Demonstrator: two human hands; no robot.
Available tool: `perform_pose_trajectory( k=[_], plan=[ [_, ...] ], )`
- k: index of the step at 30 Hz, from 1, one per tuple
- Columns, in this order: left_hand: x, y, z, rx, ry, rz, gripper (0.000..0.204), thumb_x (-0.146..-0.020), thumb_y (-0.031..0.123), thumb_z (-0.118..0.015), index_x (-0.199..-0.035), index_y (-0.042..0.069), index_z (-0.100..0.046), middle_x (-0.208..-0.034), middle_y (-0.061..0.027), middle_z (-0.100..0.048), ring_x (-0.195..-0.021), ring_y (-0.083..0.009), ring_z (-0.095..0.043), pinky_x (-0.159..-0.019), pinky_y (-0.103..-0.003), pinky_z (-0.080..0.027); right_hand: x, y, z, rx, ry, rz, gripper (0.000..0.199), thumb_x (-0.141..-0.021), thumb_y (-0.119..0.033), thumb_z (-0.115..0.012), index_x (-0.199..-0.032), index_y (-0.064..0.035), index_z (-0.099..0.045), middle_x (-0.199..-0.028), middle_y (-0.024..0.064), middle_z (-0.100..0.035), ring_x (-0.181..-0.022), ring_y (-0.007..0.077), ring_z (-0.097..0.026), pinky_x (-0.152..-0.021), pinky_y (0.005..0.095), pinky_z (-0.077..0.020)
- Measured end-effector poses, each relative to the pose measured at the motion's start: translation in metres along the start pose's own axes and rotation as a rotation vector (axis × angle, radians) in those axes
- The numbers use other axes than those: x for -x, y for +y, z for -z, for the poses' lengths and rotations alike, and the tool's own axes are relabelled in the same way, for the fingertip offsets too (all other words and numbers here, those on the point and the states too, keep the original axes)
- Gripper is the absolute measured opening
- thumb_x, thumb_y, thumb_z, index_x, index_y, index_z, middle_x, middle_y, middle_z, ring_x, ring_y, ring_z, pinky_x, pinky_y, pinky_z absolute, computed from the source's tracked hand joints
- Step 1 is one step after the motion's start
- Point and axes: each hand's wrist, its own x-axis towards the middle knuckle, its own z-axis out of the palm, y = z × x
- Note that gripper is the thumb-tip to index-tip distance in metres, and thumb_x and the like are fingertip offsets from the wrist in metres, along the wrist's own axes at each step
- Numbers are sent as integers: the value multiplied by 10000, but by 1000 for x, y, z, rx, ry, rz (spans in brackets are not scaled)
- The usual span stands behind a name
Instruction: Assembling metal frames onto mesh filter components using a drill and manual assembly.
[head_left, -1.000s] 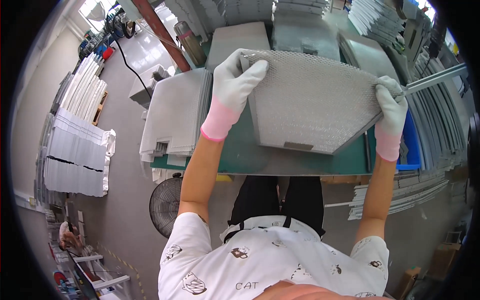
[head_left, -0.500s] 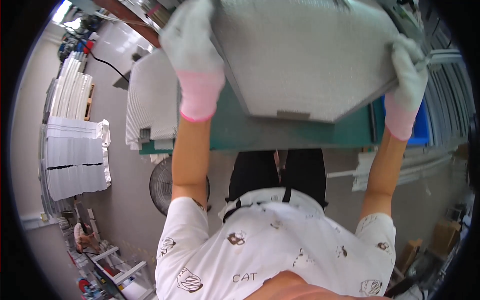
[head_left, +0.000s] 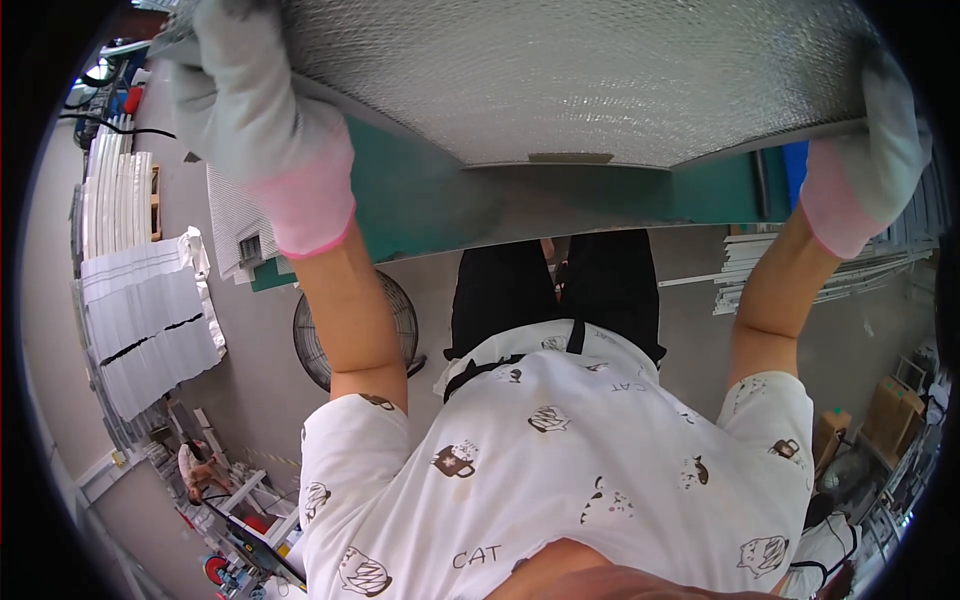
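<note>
A large silvery mesh panel (head_left: 580,90) with a thin edge is held up between my hands. A small dull rectangular patch (head_left: 570,158) sits at its near edge, and its far part runs out of view. My left hand (head_left: 255,115), in a grey-white glove with a pink cuff, is closed on the panel's left edge. At the right edge, my right hand (head_left: 872,150) grips it in a matching glove; some of its fingers are hidden behind the panel. Underneath lies the green tabletop (head_left: 450,205).
Another mesh panel (head_left: 228,215) lies at the table's left end. A round black fan (head_left: 355,325) stands on the floor below it. White strips (head_left: 745,270) stick out at the right, beside a blue bin (head_left: 795,165). A person (head_left: 195,465) is at the far lower left.
The panel has come up closer to my head and fills more of the top of the view. My hands appear farther apart, both still on its edges.
</note>
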Motion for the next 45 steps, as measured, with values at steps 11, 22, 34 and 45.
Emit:
perform_pose_trajectory(
  k=[11,22,34,45],
  plan=[
    [71,67,5,609,-127,823,270,-781,102,-732,-982,-17,-597,-905,-49,-642,-811,-108,-590,-762,-259,-486,3,-7,28,-639,321,-560,263,-748,96,-666,-1002,28,-674,-998,99,-684,-945,181,-646,-905,275,-483],
    [82,67,-2,770,-364,1051,226,-824,142,-705,-983,-10,-656,-877,-44,-653,-737,-105,-594,-670,-271,-487,9,-5,11,-1040,239,-988,277,-723,119,-679,-985,28,-679,-961,102,-696,-911,189,-664,-873,252,-497],
    [-22,24,-6,565,151,505,433,-972,361,-504,-1156,-31,-528,-1096,-147,-629,-978,-204,-620,-896,-274,-477,-11,-13,1,-1580,449,-873,213,-904,-44,-555,-1073,56,-637,-1108,106,-631,-1017,180,-594,-920,281,-455],
    [6,27,-10,988,441,949,221,-924,247,-586,-1070,83,-612,-1086,-83,-627,-1017,-201,-603,-962,-352,-485,27,-28,-26,-2248,650,-192,209,-895,-158,-560,-1024,-9,-626,-1026,78,-575,-841,188,-579,-765,310,-505]
  ],
)
